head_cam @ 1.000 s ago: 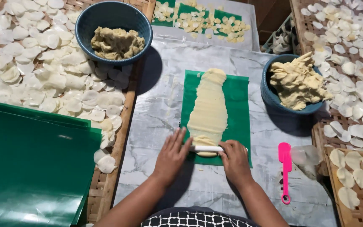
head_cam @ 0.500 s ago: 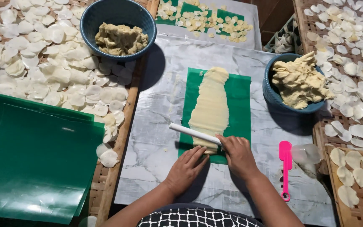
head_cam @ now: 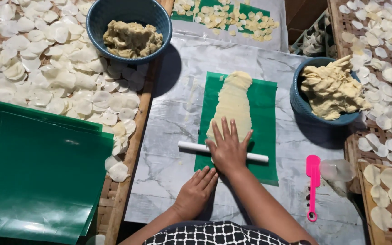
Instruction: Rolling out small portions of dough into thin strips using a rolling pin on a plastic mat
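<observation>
My right hand point(head_cam: 228, 149) lies flat, fingers spread, palm down on the middle of the white roller point(head_cam: 223, 152); it presses rather than clamps, and nothing is closed around the rod. The roller runs crosswise, left to right, its left end sticking out past the green sheet point(head_cam: 264, 113) onto the marble top point(head_cam: 169, 118) and its right end lying on the sheet. My fingertips reach over the rod onto the near end of the dough strip point(head_cam: 232, 104). That strip lies straight ahead of my palm, its long axis running away from me, square to the roller.

My left hand point(head_cam: 197, 190) rests open and flat on the marble, nearer to me and just left of the sheet's near corner, holding nothing and apart from the roller. So the right hand alone is on the rod.

Further out, a blue bowl point(head_cam: 302, 102) of dough sits right of the sheet, another bowl point(head_cam: 100, 18) stands far left, and a pink scraper point(head_cam: 313, 186) lies near right.
</observation>
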